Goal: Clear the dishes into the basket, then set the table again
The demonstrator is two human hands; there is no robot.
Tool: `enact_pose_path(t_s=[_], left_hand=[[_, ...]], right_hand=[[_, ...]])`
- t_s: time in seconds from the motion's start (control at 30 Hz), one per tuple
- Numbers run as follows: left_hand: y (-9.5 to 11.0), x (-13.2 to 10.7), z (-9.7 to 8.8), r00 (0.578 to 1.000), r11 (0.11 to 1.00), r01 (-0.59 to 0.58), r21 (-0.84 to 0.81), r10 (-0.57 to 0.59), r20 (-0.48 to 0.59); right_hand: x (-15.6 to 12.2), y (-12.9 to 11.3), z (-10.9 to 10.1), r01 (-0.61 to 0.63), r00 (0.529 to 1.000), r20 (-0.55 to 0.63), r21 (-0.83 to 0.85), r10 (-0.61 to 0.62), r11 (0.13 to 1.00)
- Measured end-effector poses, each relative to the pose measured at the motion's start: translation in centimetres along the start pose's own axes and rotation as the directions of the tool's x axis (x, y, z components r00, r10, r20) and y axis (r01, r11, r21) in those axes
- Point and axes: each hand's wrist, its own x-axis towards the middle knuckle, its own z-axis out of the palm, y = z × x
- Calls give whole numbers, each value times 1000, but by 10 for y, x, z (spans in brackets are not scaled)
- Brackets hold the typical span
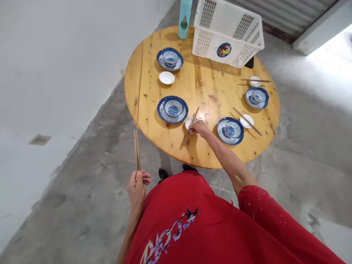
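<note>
My right hand [198, 127] pinches a pair of chopsticks [195, 116] over a small white dish [188, 123] near the front edge of the table. Left of that dish sits a blue-patterned plate [173, 120] carrying a glass-like bowl [173, 108]. Out in front of my body, off the table, my left hand [139, 182] is closed around another pair of chopsticks [137, 150], which point upward. To the right of my right hand is another blue plate [230, 141] with a bowl, beside a white dish [246, 121] with chopsticks across it.
A white plastic crate [211, 47] stands at the table's back, next to a light blue bottle [184, 20]. Further plates [161, 63] with bowls stand at the far left and right. One small white dish [167, 77] holds no chopsticks. The round wooden table [203, 84] is near a white wall.
</note>
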Motion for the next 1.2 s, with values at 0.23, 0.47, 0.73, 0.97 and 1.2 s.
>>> enact_pose_path(t_s=[0.23, 0.47, 0.73, 0.97, 1.2], left_hand=[[11, 21, -10, 999, 999, -31, -22, 31, -9], [23, 25, -4, 999, 999, -40, 7, 40, 8], [21, 22, 3, 998, 998, -61, 19, 61, 22], [19, 12, 3, 999, 998, -52, 18, 52, -6], [14, 9, 1, 998, 998, -67, 10, 67, -17]], right_hand=[[2, -2, 2, -11, 1000, -15, -76, 9, 997], [2, 5, -1, 39, 997, -65, -161, -50, 986], [7, 9, -7, 92, 980, -137, -343, -147, 935], [3, 6, -1, 102, 978, -126, -408, -167, 907], [3, 6, -1, 111, 981, -96, -424, -167, 899]])
